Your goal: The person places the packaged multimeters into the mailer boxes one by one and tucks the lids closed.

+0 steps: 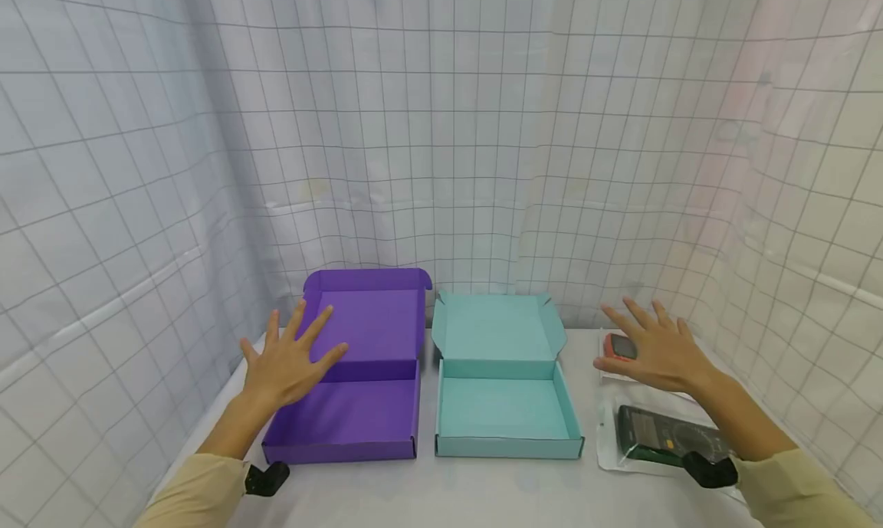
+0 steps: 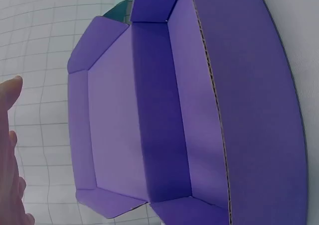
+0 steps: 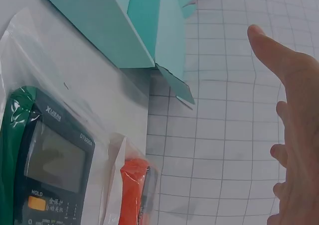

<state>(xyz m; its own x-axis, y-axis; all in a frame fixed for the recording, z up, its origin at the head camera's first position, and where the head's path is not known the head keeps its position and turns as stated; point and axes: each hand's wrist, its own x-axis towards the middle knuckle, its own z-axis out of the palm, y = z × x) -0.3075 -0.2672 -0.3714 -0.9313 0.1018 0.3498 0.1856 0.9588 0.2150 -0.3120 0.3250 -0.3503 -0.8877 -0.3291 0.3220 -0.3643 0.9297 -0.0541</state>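
With fingers spread, my left hand [image 1: 281, 367] hovers over the left side of an open purple cardboard box [image 1: 345, 413], holding nothing. Its raised lid leans back in the head view. My right hand [image 1: 665, 355], also spread and holding nothing, is above a red-orange multimeter [image 1: 621, 347] in a clear bag and partly covers it. Closer to me lies a larger dark green multimeter [image 1: 662, 434] in a clear plastic bag, its right end hidden by my forearm. Between the hands stands an open teal cardboard box [image 1: 507, 409]. No contents show in either box.
A white table [image 1: 483, 493] bears everything. White grid-patterned curtains [image 1: 476, 129] enclose the back and both sides, close behind the box lids. Dark wrist mounts [image 1: 267, 480] sit at both sleeve cuffs.
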